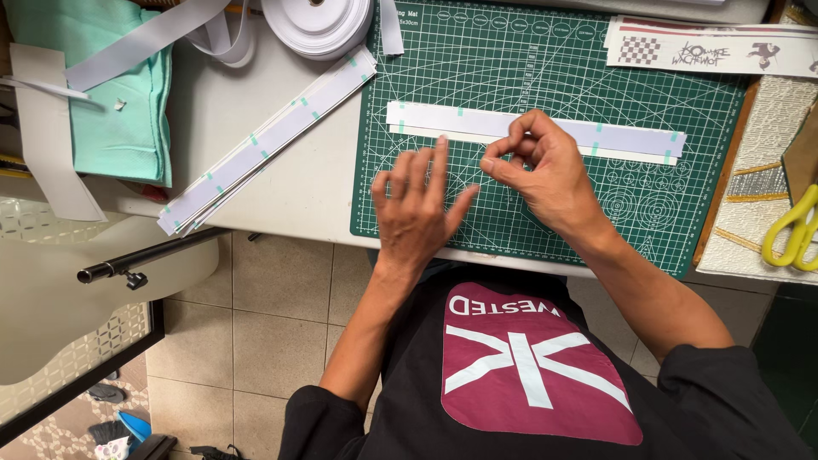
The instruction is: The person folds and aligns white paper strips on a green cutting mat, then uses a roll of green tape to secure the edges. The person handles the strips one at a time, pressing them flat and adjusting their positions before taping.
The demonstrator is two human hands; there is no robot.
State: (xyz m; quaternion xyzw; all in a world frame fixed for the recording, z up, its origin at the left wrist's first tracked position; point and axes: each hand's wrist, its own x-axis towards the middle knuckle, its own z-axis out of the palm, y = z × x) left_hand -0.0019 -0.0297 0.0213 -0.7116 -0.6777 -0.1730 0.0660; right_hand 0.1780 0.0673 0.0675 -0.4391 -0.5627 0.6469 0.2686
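A long white paper strip point(630, 136) with small teal tape tabs lies across the green cutting mat point(511, 68). My right hand point(545, 175) rests on the strip's near edge, thumb and fingers pinched together on it or on something tiny; I cannot tell which. My left hand point(417, 204) hovers flat over the mat just left of it, fingers spread, fingertips near the strip and holding nothing.
A stack of similar taped strips point(264, 145) lies slanted on the white table left of the mat. A roll of white tape point(317, 21) and teal fabric point(102, 94) sit at the back left. Yellow scissors point(792, 230) lie at the right; printed strips point(707, 47) at the back right.
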